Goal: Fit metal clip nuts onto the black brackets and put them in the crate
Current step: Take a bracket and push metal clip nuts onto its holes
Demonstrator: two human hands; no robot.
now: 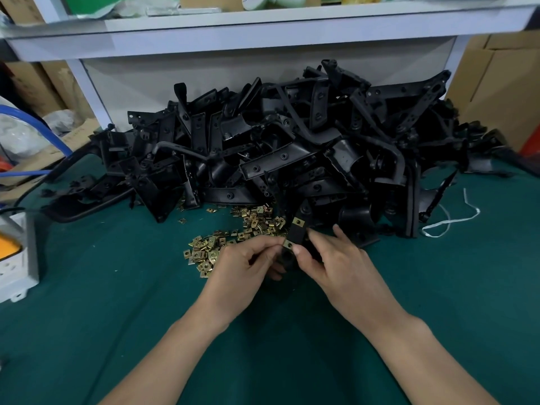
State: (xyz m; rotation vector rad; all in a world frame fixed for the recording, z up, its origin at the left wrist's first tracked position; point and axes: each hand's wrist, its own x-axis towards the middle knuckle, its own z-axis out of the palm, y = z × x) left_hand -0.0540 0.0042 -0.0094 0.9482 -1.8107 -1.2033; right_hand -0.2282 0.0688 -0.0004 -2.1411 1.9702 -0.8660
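Where the dark green mat (pixel 117 317) covers the bench, a tall heap of black brackets (pixel 292 141) fills the middle of the frame from left to right. It is backed against a pale panel under a white shelf (pixel 263 27) that runs along the top. Loose brass-coloured clip nuts (pixel 210 247) lie scattered on the mat just in front of the heap, left of centre. Cardboard boxes (pixel 496 92) stand at the upper right, and a blue hose (pixel 29 121) curves in at the left. A white box (pixel 14 258) with an orange patch sits at the left edge, and a white cord (pixel 455 220) lies on the mat to the right of the heap.

At the centre, above the mat, both hands hold one black bracket (pixel 296 232), tilted with its upper end toward the heap. The left hand (pixel 245 267) pinches its lower end with curled thumb and forefinger. The right hand (pixel 342 264) grips it from the other side, thumb against the same end. One clip nut (pixel 298 221) sits near the bracket's upper end and a second clip nut (pixel 288 244) at the lower end, between the fingertips.

Fingers hide the bracket's lower part, so whether the second clip nut is fully seated cannot be told. Items on the shelf are cut off by the top edge and the white box by the left edge. Single parts deep in the heap blur into one black mass.
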